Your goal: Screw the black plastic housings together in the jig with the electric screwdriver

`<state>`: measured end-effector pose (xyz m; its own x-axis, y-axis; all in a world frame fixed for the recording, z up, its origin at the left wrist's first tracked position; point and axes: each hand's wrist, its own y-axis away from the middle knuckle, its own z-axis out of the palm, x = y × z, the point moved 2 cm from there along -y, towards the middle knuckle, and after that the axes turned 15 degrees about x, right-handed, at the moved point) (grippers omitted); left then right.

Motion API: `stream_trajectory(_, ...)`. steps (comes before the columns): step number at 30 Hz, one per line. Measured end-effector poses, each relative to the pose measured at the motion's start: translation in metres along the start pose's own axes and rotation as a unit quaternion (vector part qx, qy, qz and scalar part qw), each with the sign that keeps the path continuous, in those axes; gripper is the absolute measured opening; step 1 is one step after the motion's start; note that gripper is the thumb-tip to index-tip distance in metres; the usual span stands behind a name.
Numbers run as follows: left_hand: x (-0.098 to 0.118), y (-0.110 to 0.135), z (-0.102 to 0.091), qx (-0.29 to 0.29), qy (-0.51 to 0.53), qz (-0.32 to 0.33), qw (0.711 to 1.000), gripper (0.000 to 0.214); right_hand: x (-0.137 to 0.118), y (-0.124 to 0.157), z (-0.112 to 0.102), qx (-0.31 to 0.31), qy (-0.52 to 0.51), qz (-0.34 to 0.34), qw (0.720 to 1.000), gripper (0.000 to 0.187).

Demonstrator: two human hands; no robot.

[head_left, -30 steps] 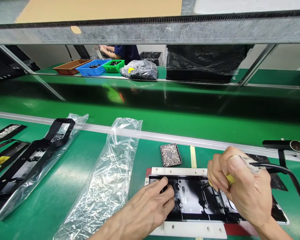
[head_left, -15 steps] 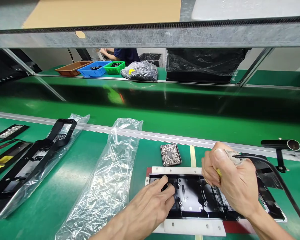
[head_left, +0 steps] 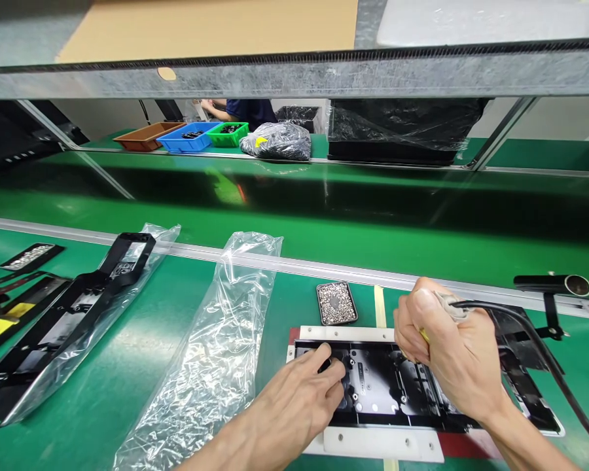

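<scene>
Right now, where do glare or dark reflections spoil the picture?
In the head view, bright glints cover the clear plastic bag; in the head view, a pale sheen breaks up the black panel beside the left hand; also in the head view, a dark band crosses the green surface beyond.

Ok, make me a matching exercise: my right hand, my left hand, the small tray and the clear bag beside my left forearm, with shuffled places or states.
Column one
1. Right hand
2. Left hand
3. Small tray
4. Clear bag

Column two
A. Wrinkled and see-through
B. Holding many small metallic pieces
C. Wrapped around a corded tool
D. Fingers at the left part of the black panel

Pairs: 1-C, 2-D, 3-B, 4-A
</scene>
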<state>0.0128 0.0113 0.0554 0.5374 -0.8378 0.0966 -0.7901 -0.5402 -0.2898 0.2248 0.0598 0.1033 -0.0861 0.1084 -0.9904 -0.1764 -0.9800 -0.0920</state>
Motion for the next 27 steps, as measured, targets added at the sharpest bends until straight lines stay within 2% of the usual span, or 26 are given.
stream_trajectory(27, 0.0004, 0.0028, 0.001, -0.019, 0.007, -0.002, 1.0, 0.012, 0.0048, -0.0018, -0.0018, -0.016, 0.04, 0.006, 0.999, 0.051)
